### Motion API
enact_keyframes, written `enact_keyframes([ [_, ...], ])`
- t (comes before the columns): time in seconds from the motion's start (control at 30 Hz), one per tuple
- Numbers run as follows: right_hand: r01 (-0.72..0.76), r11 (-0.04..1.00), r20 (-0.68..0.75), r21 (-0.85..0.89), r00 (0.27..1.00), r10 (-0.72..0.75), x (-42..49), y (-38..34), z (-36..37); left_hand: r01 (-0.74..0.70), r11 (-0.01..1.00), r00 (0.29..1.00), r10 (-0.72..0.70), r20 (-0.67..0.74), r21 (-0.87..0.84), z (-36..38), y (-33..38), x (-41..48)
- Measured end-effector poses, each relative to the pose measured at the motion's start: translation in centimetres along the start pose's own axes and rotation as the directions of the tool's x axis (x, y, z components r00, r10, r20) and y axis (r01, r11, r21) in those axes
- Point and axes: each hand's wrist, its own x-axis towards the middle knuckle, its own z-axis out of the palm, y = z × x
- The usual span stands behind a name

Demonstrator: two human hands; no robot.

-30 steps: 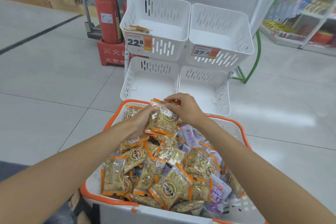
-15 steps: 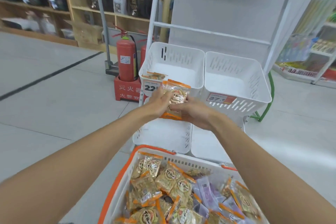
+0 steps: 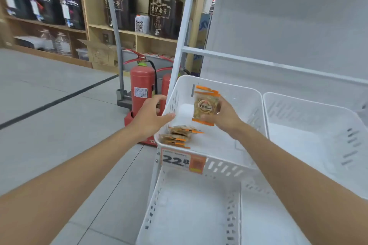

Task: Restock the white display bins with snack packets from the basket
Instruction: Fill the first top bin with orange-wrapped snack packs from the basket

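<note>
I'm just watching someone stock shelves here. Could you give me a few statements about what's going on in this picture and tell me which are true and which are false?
1. The right hand holds a snack packet upright above the upper left bin. True.
2. The left hand also carries a packet. False: it holds nothing and rests at the bin's left rim.
3. A few packets already lie in that bin's front left corner. True.
4. The upper right bin is full of packets. False: no packets show in it.
5. The price tag on the upper left bin reads 22.8. True.
</note>
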Motion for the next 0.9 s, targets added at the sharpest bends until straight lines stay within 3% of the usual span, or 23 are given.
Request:
enact_keyframes([
  [0.07,0.010,0.997,0.087,-0.074,0.996,-0.004,1.6,1.8,1.1,-0.002,0.996,1.000,0.001,-0.003,-0.085,0.7,-1.2,0.9],
  [0.13,-0.077,0.994,0.244,-0.083,0.965,0.095,2.5,2.9,1.6,-0.018,0.990,1.000,0.017,-0.005,-0.137,1.2,-1.8,1.3],
  [0.27,-0.246,0.969,0.579,0.010,0.792,0.195,2.2,2.0,1.3,-0.034,0.985,0.999,0.032,-0.015,-0.171,1.5,-1.9,1.5],
  [0.37,-0.175,0.973,0.551,-0.148,0.802,0.229,2.0,1.6,1.5,-0.031,0.976,0.999,0.027,-0.020,-0.216,1.6,-1.6,1.2],
  [0.47,-0.005,0.962,0.386,-0.274,0.915,0.115,2.2,2.2,3.2,-0.029,0.973,0.999,0.023,-0.027,-0.228,1.6,-1.4,0.7],
  [0.53,0.002,0.976,0.331,-0.217,0.941,0.072,2.0,2.5,4.1,-0.028,0.971,0.999,0.021,-0.028,-0.238,1.7,-1.3,0.5],
  [0.67,-0.185,0.982,0.228,-0.030,0.955,0.187,1.4,2.3,3.2,-0.015,0.974,0.999,0.006,-0.041,-0.225,1.5,-1.3,0.2],
  [0.73,-0.210,0.977,0.281,0.023,0.940,0.195,0.9,2.2,2.8,-0.003,0.973,0.999,-0.008,-0.046,-0.229,1.4,-1.4,0.1],
  [0.83,-0.141,0.989,0.373,-0.038,0.916,0.145,-0.3,1.4,3.6,-0.010,0.971,0.999,-0.003,-0.053,-0.238,1.6,-1.1,0.0],
  [0.9,-0.131,0.991,0.342,-0.039,0.930,0.136,-0.6,1.5,3.7,-0.014,0.971,0.998,0.000,-0.056,-0.240,1.6,-0.9,0.0],
])
